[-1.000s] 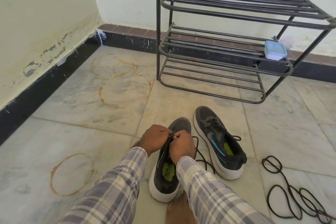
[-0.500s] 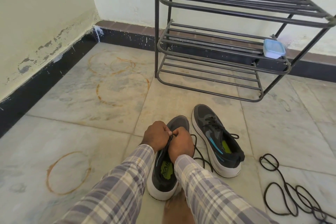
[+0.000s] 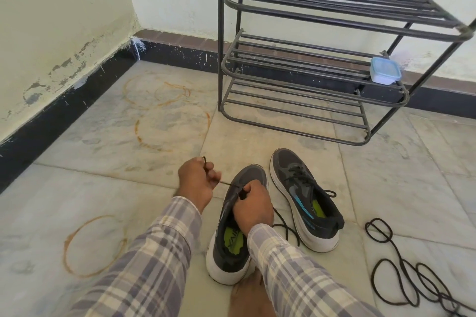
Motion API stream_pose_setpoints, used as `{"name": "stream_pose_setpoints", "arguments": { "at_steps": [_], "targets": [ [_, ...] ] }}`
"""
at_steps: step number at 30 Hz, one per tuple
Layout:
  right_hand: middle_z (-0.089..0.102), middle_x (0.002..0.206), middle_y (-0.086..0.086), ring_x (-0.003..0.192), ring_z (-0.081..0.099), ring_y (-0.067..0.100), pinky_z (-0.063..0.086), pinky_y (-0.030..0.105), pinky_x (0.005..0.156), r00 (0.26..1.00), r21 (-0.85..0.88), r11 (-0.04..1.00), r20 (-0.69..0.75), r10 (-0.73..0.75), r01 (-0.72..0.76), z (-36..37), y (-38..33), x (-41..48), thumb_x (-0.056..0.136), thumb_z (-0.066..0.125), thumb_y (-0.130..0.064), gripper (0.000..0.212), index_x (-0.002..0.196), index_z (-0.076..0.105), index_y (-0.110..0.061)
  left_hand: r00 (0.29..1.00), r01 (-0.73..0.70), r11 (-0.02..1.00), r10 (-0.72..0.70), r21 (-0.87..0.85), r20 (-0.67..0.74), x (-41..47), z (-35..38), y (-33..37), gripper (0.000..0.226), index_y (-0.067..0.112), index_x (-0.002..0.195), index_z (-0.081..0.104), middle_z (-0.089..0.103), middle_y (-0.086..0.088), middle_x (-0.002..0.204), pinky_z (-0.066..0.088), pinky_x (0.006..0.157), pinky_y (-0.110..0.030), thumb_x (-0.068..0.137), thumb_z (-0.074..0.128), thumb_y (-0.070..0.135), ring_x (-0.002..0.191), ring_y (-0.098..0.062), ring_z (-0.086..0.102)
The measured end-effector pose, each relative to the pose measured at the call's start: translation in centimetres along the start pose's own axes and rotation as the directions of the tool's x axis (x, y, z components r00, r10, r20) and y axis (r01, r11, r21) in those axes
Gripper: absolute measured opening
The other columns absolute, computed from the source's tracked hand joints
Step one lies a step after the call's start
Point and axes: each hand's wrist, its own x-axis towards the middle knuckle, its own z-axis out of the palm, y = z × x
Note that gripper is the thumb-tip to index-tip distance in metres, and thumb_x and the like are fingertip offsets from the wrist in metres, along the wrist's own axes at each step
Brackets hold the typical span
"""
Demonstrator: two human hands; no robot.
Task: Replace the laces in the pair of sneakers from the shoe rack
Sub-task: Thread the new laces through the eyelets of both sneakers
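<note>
Two grey sneakers with white soles lie on the floor. The left sneaker (image 3: pixel 233 244) is under my hands. My left hand (image 3: pixel 197 183) pinches the end of its black lace (image 3: pixel 205 161), drawn out taut to the left of the shoe. My right hand (image 3: pixel 253 207) grips the sneaker's upper near the eyelets. More of that lace (image 3: pixel 287 226) curls on the floor between the shoes. The right sneaker (image 3: pixel 305 195) lies beside it, laced in black, with a blue stripe. A loose black lace (image 3: pixel 401 265) lies looped at the lower right.
A black metal shoe rack (image 3: pixel 296 64) stands against the back wall, with a small blue-lidded plastic box (image 3: pixel 385 73) on its middle shelf. A wall with a black skirting runs along the left. My bare foot (image 3: pixel 248 298) is just below the left sneaker.
My left hand has moved up and to the left, away from the shoe, pulling the lace end out with it. My right hand stays on the left sneaker.
</note>
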Motion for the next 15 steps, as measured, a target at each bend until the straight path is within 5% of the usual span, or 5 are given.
{"name": "stream_pose_setpoints", "arguments": {
  "at_steps": [3,5,7,11,15],
  "targets": [
    [0.053,0.098,-0.005,0.085,0.059,0.020,0.055,0.041,0.082,1.000,-0.023,1.000,0.021,0.006,-0.006,-0.1,-0.1,-0.1,0.087,0.061,-0.022,0.019,0.094,0.046,-0.029,0.911,-0.392,0.271,0.246,0.879,0.331,0.5,-0.6,1.1,0.014,0.020,0.102,0.062,0.065,-0.005,0.103,0.047,0.076,-0.033,0.094,0.052,0.023,0.094,-0.027,0.063],
    [0.053,0.098,-0.004,0.084,0.059,0.020,0.055,0.041,0.081,1.000,-0.028,1.000,0.018,0.006,-0.005,-0.1,-0.2,-0.1,0.086,0.061,-0.019,0.019,0.094,0.046,-0.027,0.908,-0.412,-0.295,-0.059,0.862,0.414,0.0,-0.6,0.4,0.033,0.018,0.120,0.060,0.061,-0.006,0.126,0.048,0.091,-0.034,0.094,0.056,0.038,0.113,-0.029,0.059],
    [0.053,0.098,-0.003,0.084,0.059,0.021,0.055,0.042,0.080,1.000,-0.021,1.000,0.012,0.000,0.001,-0.2,-0.3,-0.3,0.085,0.061,-0.018,0.020,0.094,0.046,-0.026,0.912,-0.405,-0.387,-0.109,0.828,0.395,-0.5,-0.2,-0.3,0.034,0.013,0.113,0.063,0.064,-0.009,0.121,0.049,0.088,-0.033,0.094,0.056,0.040,0.109,-0.029,0.061],
    [0.044,0.107,-0.007,0.085,0.059,0.020,0.056,0.040,0.079,0.996,-0.053,0.995,-0.036,-0.082,0.080,-0.1,0.1,-0.9,0.087,0.063,-0.019,0.025,0.100,0.044,-0.030,0.936,-0.323,0.410,0.009,0.853,0.351,-0.9,-0.2,-0.4,0.013,0.008,0.082,0.071,0.069,-0.008,0.112,0.044,0.089,-0.029,0.090,0.063,0.015,0.108,-0.025,0.060],
    [0.047,0.111,-0.001,0.094,0.053,0.021,0.050,0.036,0.085,0.943,-0.178,0.944,-0.137,-0.303,0.278,0.3,0.6,-1.5,0.085,0.062,-0.014,0.028,0.107,0.049,-0.025,0.964,0.086,0.980,-0.127,0.180,0.232,-0.7,-1.3,-0.8,0.038,0.014,0.072,0.068,0.066,-0.007,0.115,0.034,0.100,-0.042,0.101,0.044,0.018,0.110,-0.024,0.057]
  ]
}}
